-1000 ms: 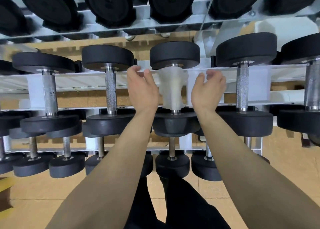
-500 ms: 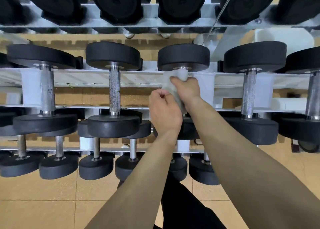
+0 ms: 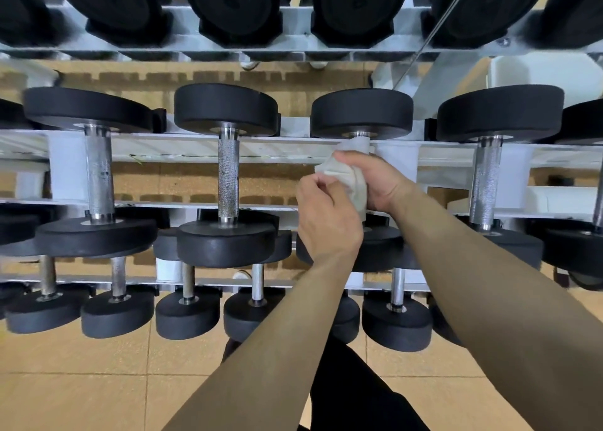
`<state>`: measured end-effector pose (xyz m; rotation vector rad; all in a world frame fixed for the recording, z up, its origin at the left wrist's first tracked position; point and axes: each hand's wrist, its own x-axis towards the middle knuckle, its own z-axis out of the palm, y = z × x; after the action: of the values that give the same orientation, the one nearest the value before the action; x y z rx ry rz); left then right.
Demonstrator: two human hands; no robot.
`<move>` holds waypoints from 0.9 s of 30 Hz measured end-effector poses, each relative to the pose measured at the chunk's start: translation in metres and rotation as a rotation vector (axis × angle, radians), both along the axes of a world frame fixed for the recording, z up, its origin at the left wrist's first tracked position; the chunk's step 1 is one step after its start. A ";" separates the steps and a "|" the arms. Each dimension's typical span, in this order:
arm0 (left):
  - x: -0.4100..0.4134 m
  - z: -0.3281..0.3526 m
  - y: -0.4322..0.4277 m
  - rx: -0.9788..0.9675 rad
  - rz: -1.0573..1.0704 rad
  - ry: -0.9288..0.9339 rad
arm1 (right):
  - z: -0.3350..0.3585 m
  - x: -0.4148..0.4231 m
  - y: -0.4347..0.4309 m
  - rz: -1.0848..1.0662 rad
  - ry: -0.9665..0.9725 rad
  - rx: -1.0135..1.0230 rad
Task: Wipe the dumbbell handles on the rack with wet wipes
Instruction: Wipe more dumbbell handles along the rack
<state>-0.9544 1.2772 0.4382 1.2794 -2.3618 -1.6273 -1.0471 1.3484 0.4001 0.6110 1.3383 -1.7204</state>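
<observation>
Right hand (image 3: 383,182), left hand (image 3: 326,223) now grip wipe (image 3: 347,177) round racked dumbbell (image 3: 361,112).

Both hands grip 1 wet wipe (image 3: 350,182) around a dumbbell handle (image 3: 361,143): right hand (image 3: 380,182) above, left hand (image 3: 326,216) below

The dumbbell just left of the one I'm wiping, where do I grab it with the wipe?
Wrap the wet wipe round the knurled handle at its middle, coming from above. The bar runs away from you between its far head and near head, so only the mid-length is bare, and open gaps on both sides leave room for fingers.
</observation>
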 end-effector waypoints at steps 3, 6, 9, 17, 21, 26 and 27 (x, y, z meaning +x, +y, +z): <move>-0.003 0.000 -0.001 0.032 0.011 -0.032 | 0.003 0.004 -0.004 -0.028 0.117 0.186; -0.005 -0.001 -0.005 0.090 0.027 -0.044 | 0.004 0.010 -0.009 -0.032 0.210 0.384; -0.008 0.000 -0.009 0.101 -0.057 -0.039 | 0.006 0.016 -0.010 -0.051 0.257 0.416; -0.046 -0.007 -0.003 0.199 -0.233 -0.154 | 0.016 0.012 0.010 -0.231 0.089 0.269; -0.060 -0.017 0.008 0.268 -0.260 -0.225 | 0.019 0.015 0.017 -0.301 0.079 0.306; -0.070 -0.021 0.004 0.542 -0.168 -0.205 | 0.022 0.021 0.028 -0.345 0.118 0.458; -0.070 -0.023 -0.002 0.683 -0.181 -0.185 | 0.023 0.023 0.029 -0.363 0.107 0.456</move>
<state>-1.0248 1.2757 0.4149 1.3599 -2.1293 -2.6287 -1.0243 1.3777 0.4235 1.0861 1.8025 -1.7519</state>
